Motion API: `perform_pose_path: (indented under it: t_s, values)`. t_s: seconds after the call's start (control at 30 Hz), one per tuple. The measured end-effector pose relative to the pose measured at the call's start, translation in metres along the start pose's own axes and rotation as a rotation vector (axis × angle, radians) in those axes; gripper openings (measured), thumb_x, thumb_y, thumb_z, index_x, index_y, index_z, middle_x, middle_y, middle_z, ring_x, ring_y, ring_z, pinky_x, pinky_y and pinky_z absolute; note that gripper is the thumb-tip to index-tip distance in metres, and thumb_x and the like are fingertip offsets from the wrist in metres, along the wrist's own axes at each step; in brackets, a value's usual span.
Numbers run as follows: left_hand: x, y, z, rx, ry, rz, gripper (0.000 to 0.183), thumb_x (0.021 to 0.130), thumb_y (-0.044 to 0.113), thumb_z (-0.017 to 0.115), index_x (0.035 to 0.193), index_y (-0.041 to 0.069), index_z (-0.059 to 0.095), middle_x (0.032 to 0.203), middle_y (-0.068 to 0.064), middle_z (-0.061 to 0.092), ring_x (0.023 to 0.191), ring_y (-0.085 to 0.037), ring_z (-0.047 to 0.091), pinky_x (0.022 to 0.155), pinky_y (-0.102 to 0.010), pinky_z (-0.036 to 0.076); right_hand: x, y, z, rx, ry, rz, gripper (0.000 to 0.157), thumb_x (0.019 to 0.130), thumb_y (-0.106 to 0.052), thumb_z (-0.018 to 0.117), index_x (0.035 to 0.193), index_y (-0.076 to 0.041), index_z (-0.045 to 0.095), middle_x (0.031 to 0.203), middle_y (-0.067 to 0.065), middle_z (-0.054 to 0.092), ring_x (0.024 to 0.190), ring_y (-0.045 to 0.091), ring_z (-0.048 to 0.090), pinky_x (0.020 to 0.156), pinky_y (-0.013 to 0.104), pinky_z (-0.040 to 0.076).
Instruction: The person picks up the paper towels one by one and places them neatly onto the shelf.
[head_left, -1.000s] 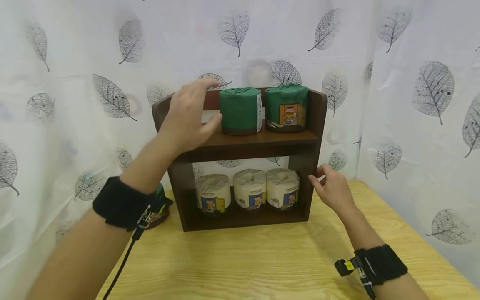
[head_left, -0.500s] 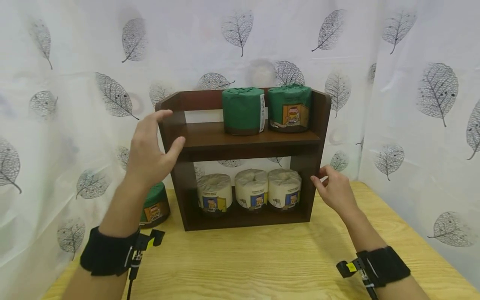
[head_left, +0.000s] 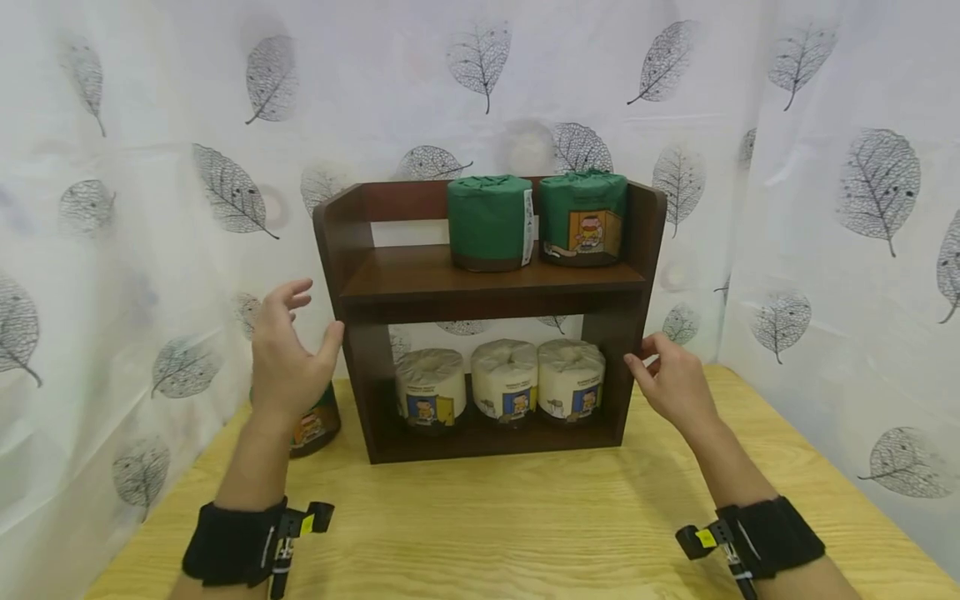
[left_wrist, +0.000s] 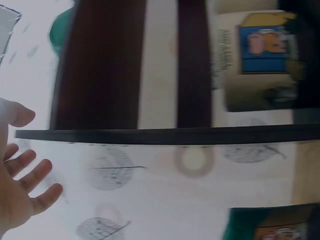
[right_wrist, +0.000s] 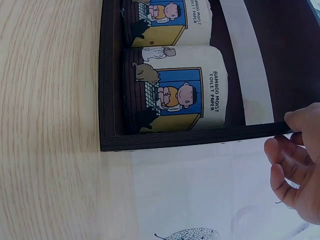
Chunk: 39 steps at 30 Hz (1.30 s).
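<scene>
A dark brown two-tier shelf (head_left: pixel 495 283) stands on the table. On its upper tier sit two green-wrapped toilet paper rolls, one plain-sided (head_left: pixel 489 225) and one with a cartoon print (head_left: pixel 592 212). Three cream-wrapped rolls (head_left: pixel 431 387) line the lower tier. My left hand (head_left: pixel 288 358) is raised beside the shelf's left side, fingers spread and holding nothing; its thumb tip is close to the panel. Partly hidden behind that hand, another green roll (head_left: pixel 318 429) rests on the table. My right hand (head_left: pixel 675 383) pinches the front edge of the shelf's right panel (right_wrist: pixel 200 137).
The wood-grain table (head_left: pixel 495 525) extends in front of the shelf and to its right. A white curtain with a leaf print (head_left: pixel 480 83) hangs behind and along both sides. Each wrist wears a black band (head_left: pixel 772 537) with a small camera and cable.
My left hand has withdrawn from beside the plain-sided green roll on the upper tier, moving left and down to outside the shelf. The right hand keeps its place on the right panel.
</scene>
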<state>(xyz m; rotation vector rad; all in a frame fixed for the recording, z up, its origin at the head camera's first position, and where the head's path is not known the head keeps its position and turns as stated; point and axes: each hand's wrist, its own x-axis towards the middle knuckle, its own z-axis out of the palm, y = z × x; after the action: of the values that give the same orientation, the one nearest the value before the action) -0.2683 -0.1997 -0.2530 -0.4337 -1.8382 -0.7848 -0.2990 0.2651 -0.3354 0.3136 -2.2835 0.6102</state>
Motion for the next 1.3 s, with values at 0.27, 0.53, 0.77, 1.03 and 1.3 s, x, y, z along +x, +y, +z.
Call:
perform_pose_path:
  t_s: [0.27,0.53,0.77,1.03,1.3]
  values:
    - [-0.032,-0.018,0.018,0.091,-0.191,-0.229,0.057,0.082,0.019,0.064,0.129,0.0,0.038,0.121,-0.016,0.051,0.093,-0.027,0.057,0.069,-0.046,0.049,0.001,0.0,-0.003,-0.016,-0.009,-0.018,0.024,0.087,-0.027,0.061,0.092,-0.005,0.053,0.081,0.011,0.063,0.06,0.018,0.059,0.049,0.038,0.046]
    - [-0.044,-0.027,0.037,0.175,-0.36,-0.211,0.041,0.087,0.019,0.055,0.116,-0.007,0.046,0.095,-0.024,0.062,0.076,-0.033,0.063,0.061,-0.046,0.052,-0.002,0.004,-0.005,-0.021,0.001,-0.004,0.021,0.086,-0.024,0.063,0.091,-0.006,0.053,0.08,0.009,0.062,0.061,0.019,0.059,0.049,0.038,0.045]
    - [-0.054,-0.044,0.041,0.264,-0.518,-0.239,0.029,0.088,0.021,0.055,0.094,-0.008,0.051,0.075,-0.026,0.06,0.065,-0.034,0.061,0.053,-0.045,0.05,0.003,0.001,0.002,-0.023,-0.012,-0.005,0.023,0.087,-0.027,0.062,0.092,-0.006,0.053,0.077,0.01,0.062,0.059,0.019,0.058,0.05,0.039,0.046]
    - [-0.055,-0.05,0.045,0.25,-0.479,-0.211,0.022,0.086,0.016,0.055,0.086,-0.006,0.052,0.069,-0.024,0.058,0.057,-0.03,0.058,0.047,-0.043,0.049,0.007,-0.007,-0.004,-0.075,-0.031,0.009,0.024,0.087,-0.028,0.061,0.089,-0.004,0.056,0.073,0.009,0.062,0.062,0.021,0.058,0.054,0.043,0.047]
    - [-0.061,-0.044,0.043,0.25,-0.474,-0.237,0.022,0.086,0.016,0.054,0.083,-0.006,0.052,0.069,-0.023,0.059,0.058,-0.029,0.059,0.047,-0.042,0.049,0.019,-0.033,-0.03,-0.155,0.103,-0.034,0.016,0.084,-0.016,0.06,0.082,-0.002,0.066,0.067,0.01,0.063,0.049,0.02,0.053,0.044,0.04,0.044]
